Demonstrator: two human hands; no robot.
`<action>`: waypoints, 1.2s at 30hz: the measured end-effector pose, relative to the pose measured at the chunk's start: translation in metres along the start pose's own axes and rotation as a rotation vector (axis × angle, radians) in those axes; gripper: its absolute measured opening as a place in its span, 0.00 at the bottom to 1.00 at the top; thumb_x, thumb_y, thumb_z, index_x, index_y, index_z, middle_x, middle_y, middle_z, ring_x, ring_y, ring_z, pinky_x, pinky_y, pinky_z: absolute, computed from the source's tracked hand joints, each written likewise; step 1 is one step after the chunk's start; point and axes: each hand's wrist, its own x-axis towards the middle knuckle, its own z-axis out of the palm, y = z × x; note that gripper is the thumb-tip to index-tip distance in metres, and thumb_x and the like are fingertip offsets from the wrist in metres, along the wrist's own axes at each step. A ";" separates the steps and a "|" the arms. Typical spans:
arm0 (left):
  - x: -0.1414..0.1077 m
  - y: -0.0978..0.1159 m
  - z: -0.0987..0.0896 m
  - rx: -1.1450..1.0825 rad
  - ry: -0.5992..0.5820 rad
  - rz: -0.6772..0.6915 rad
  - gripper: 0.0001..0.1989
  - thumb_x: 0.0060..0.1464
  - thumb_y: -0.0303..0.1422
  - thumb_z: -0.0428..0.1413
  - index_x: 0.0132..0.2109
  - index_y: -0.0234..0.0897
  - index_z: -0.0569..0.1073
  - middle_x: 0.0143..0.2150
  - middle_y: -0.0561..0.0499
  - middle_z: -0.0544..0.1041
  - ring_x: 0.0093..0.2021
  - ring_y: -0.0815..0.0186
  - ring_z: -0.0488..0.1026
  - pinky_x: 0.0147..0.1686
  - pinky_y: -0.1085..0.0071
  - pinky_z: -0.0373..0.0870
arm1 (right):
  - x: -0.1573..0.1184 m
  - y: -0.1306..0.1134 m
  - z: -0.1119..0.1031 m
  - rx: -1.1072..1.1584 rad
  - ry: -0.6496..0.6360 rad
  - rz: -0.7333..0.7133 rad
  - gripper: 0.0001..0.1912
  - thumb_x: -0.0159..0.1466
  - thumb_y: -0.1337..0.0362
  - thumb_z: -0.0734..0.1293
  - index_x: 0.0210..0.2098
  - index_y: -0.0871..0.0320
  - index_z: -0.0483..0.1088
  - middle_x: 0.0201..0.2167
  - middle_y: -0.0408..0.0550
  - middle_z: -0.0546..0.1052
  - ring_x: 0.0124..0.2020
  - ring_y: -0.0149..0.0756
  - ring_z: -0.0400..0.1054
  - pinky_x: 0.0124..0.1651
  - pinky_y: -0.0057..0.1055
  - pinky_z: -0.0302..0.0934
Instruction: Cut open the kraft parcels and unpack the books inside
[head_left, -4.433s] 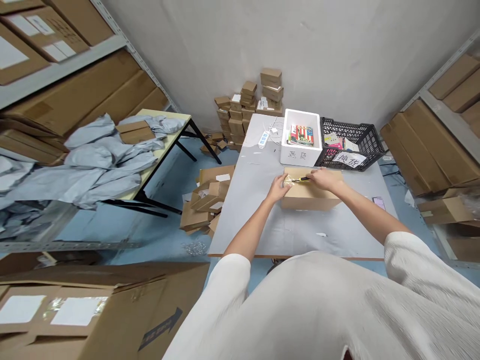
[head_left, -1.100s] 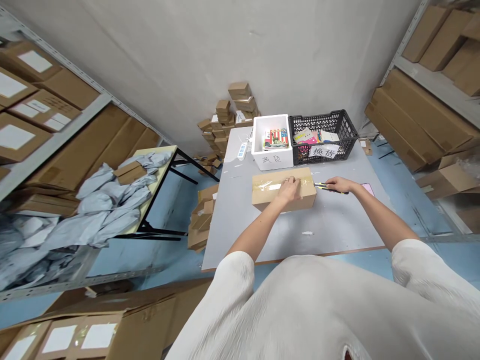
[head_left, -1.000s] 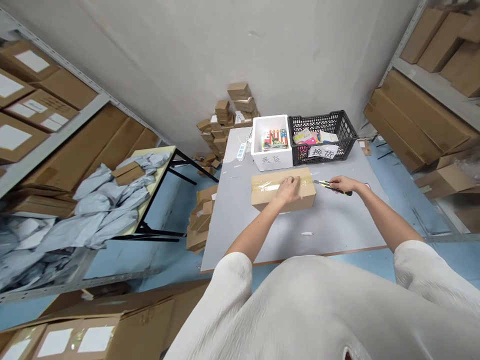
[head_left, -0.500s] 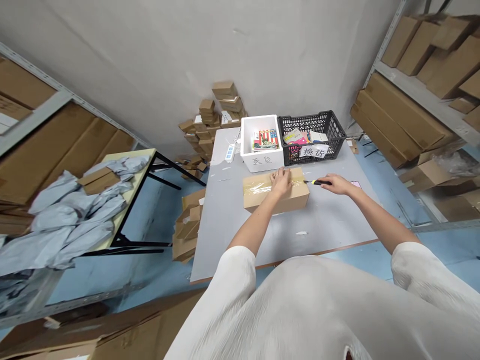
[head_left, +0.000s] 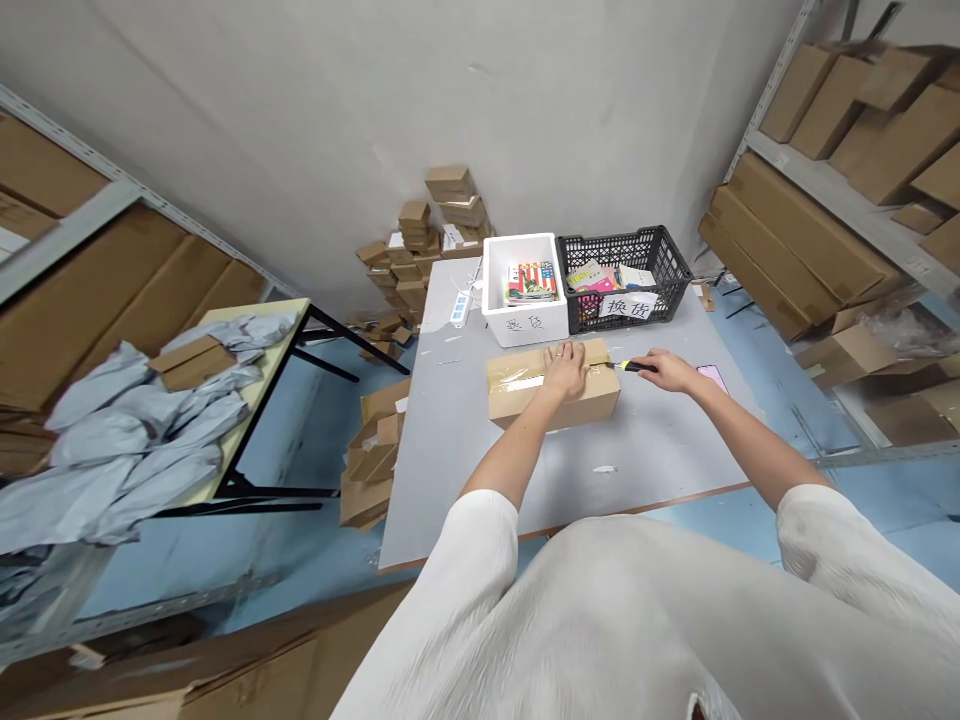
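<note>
A taped cardboard box lies on the grey table in front of me. My left hand rests flat on its top, fingers spread over the shiny tape. In my right hand is a utility knife with a black and yellow handle, the fingers wrapped round it. The knife points left, and its tip meets the right end of the box at the top edge; how deep the blade sits is too small to tell. A phone with a pink screen lies partly behind my right wrist.
Behind the box stand a white bin and a black plastic crate, both holding books. A white power strip lies to their left. Grey mailing bags cover a side table at left. Shelves with cartons rise at right.
The knife and my right hand have stayed at the box's right end with barely any shift. More of the phone shows now. My left hand keeps its place on the box.
</note>
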 end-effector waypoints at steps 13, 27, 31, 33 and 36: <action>-0.009 0.000 0.012 0.026 0.095 0.018 0.35 0.77 0.44 0.36 0.83 0.36 0.55 0.85 0.35 0.54 0.85 0.48 0.48 0.82 0.38 0.36 | 0.000 0.021 0.010 -0.027 0.236 0.095 0.27 0.76 0.57 0.64 0.71 0.54 0.75 0.56 0.61 0.81 0.58 0.57 0.74 0.61 0.47 0.68; -0.078 -0.038 -0.007 -0.044 0.097 -0.010 0.38 0.69 0.57 0.55 0.78 0.44 0.64 0.84 0.37 0.56 0.84 0.43 0.50 0.80 0.40 0.44 | 0.078 -0.043 0.018 0.168 0.168 -0.043 0.22 0.73 0.55 0.69 0.62 0.57 0.79 0.55 0.59 0.83 0.57 0.54 0.76 0.63 0.46 0.69; -0.103 -0.063 -0.012 -0.038 0.085 -0.055 0.36 0.65 0.54 0.63 0.74 0.49 0.69 0.79 0.40 0.65 0.78 0.44 0.60 0.76 0.46 0.54 | 0.117 -0.085 0.021 0.150 0.072 -0.097 0.19 0.72 0.54 0.69 0.57 0.56 0.81 0.59 0.57 0.83 0.59 0.54 0.75 0.63 0.43 0.67; -0.109 -0.070 -0.012 -0.036 0.071 -0.043 0.32 0.66 0.50 0.63 0.73 0.51 0.70 0.77 0.42 0.68 0.77 0.45 0.62 0.75 0.49 0.56 | 0.129 -0.099 0.024 0.125 0.025 -0.086 0.18 0.72 0.53 0.69 0.55 0.55 0.81 0.57 0.54 0.85 0.57 0.52 0.76 0.60 0.41 0.67; -0.112 -0.074 -0.012 -0.033 0.082 -0.018 0.27 0.69 0.45 0.61 0.72 0.52 0.71 0.76 0.44 0.69 0.78 0.47 0.61 0.74 0.52 0.58 | 0.138 -0.109 0.028 0.069 -0.001 -0.044 0.18 0.71 0.53 0.68 0.53 0.55 0.81 0.55 0.54 0.86 0.55 0.51 0.77 0.60 0.40 0.65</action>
